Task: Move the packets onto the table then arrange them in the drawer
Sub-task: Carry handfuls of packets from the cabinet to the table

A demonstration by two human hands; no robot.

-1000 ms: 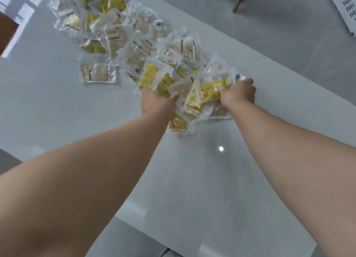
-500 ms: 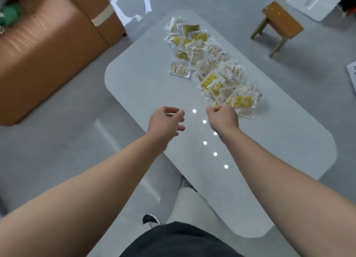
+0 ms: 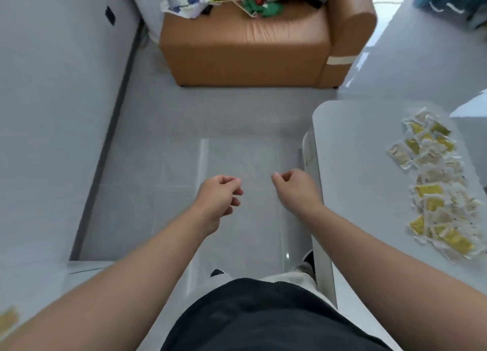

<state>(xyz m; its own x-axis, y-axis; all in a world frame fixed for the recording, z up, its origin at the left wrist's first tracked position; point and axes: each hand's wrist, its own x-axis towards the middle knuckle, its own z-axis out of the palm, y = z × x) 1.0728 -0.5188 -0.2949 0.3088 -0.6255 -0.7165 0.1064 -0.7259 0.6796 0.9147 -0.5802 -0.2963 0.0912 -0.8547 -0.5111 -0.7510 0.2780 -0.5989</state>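
Several clear and yellow packets lie in a loose strip on the white table at the right. My left hand hangs over the grey floor with its fingers loosely curled and nothing in it. My right hand is beside the table's left edge, fingers also loosely curled and empty. Both hands are well left of the packets. At the lower left corner, a blurred yellow patch sits on a white surface. No drawer is clearly seen.
A brown sofa with cloth and coloured items on it stands straight ahead. A grey wall runs along the left. Grey floor lies between the wall and the table. My dark shorts and a shoe show at the bottom.
My hands let go of the packets and drew back off the table. The view swung left, so the table with the packets now lies at the right and the sofa ahead.
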